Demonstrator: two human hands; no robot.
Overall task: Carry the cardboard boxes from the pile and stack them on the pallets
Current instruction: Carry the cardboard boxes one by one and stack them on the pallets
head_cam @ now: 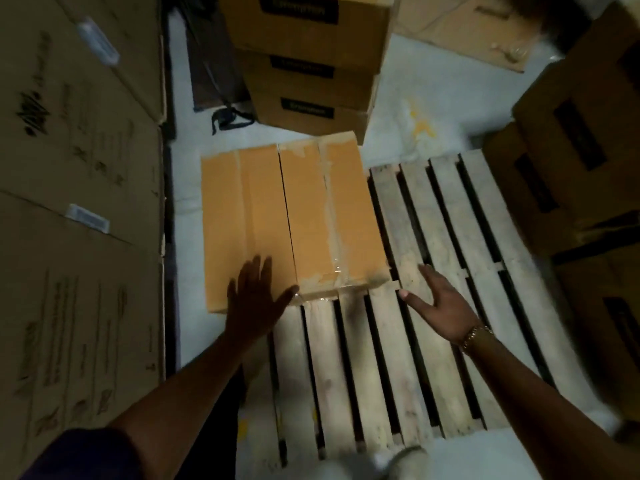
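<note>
Warehouse or stockroom. Bare wooden pallet (408, 244) on a pale concrete floor (398, 126). Stacked cardboard boxes (304, 64) with black labels behind it, more boxes (571, 150) at right. Tall printed cartons (79, 168) with barcode stickers (88, 218) wall off the left. Dim light.

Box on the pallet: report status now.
Left hand open over box near corner; right hand open above pallet slats. Box flat on pallet's far-left part. Stacked boxes close behind it.

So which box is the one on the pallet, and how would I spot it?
Find the wooden pallet on the floor. At its far left corner lies one cardboard box, by the left hand. Unlike the shadowed stacked boxes with black labels behind it, its bright top is plain, with a centre seam and peeling tape.
</note>
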